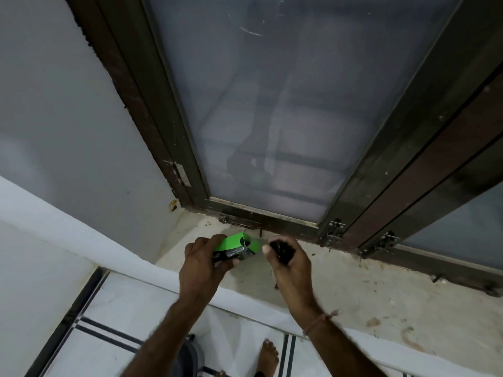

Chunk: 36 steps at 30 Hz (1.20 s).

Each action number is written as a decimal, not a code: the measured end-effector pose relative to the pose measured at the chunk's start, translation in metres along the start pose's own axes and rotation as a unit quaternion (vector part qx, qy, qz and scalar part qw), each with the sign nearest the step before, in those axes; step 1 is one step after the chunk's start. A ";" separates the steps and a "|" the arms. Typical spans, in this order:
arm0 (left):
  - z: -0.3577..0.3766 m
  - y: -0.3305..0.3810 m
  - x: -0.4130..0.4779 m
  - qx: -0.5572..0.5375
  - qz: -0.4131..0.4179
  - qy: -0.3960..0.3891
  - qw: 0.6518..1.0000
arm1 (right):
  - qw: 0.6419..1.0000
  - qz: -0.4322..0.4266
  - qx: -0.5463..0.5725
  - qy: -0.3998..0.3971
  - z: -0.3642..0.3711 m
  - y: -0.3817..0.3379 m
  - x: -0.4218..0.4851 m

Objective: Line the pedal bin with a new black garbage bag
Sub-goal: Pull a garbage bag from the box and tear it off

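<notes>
– The black garbage bag: where is it, and is the bin seen?
– It is held up at the sill, bunched in the right hand, whose fingers are curled round it. Nearest, at the bottom edge, a grey rounded thing is seen beside a bare foot. Whether it is the pedal bin cannot be told.
– And the other hand?
– The green pack is gripped by the left hand, fingers wrapped round it. Its torn end is turned toward the bag, just beside it.
– What could go wrong there?
– If the bag is joined to the roll inside, which cannot be seen, a hard pull could stretch or tear the thin film.
– Further out?
– The sill is strewn with grit and dry debris. Dirt would be picked up if the bag were laid or dragged there.
– And beyond?
– A metal latch sits at the foot of the window frame, near both hands. The film could be snagged on it if the bag were shaken open this close.
</notes>
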<state>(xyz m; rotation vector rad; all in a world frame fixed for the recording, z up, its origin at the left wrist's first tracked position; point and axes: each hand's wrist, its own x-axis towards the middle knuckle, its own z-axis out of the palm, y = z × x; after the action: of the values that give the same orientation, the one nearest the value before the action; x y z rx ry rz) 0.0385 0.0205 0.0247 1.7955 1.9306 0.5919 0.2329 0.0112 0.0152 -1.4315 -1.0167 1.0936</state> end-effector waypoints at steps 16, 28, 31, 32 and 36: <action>-0.006 0.003 -0.009 -0.053 0.040 -0.003 0.998 | 0.987 0.136 0.074 0.035 0.006 0.003 -0.008; -0.010 -0.004 -0.014 -0.039 0.059 -0.015 0.997 | 0.972 0.225 0.069 -0.007 0.003 -0.004 -0.008; -0.011 -0.007 -0.016 -0.036 0.054 -0.014 0.998 | 0.958 0.251 0.139 -0.031 -0.008 -0.006 -0.008; -0.011 -0.008 -0.016 -0.035 0.053 -0.014 0.998 | 0.956 0.243 0.158 -0.037 -0.009 -0.007 -0.009; -0.012 -0.011 -0.017 -0.044 0.049 -0.010 0.998 | 0.962 0.240 0.130 -0.003 -0.006 -0.012 -0.005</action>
<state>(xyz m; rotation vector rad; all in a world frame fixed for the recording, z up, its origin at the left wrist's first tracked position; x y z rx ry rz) 0.0242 0.0028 0.0283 1.8429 1.7832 0.6777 0.2373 0.0063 0.0280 -1.4917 -0.5090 1.5180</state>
